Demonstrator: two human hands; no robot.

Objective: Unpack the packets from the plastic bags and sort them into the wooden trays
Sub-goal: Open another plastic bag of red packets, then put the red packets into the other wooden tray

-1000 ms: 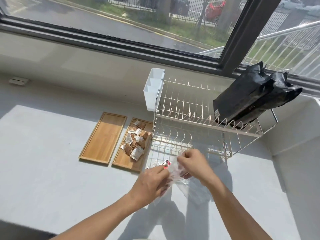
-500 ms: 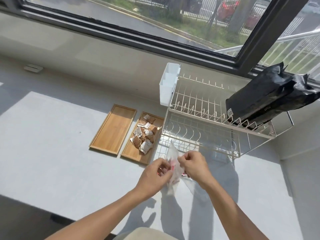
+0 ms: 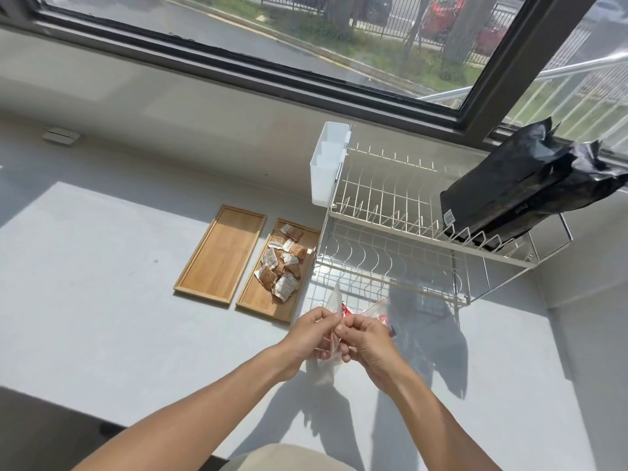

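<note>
Hands have drawn closer — left hand point(image 3: 311, 329) and right hand point(image 3: 365, 341) both pinch the clear plastic bag point(image 3: 334, 302).

Two honey-brown wooden trays point(image 3: 221, 253) sit at centre; the right tray point(image 3: 258, 302) holds brown-and-white packets point(image 3: 280, 263). The cream wire rack point(image 3: 390, 229) carries black bags point(image 3: 516, 202) at right. Lower centre, a clear bag point(image 3: 331, 300) shows red packets point(image 3: 346, 309).
</note>
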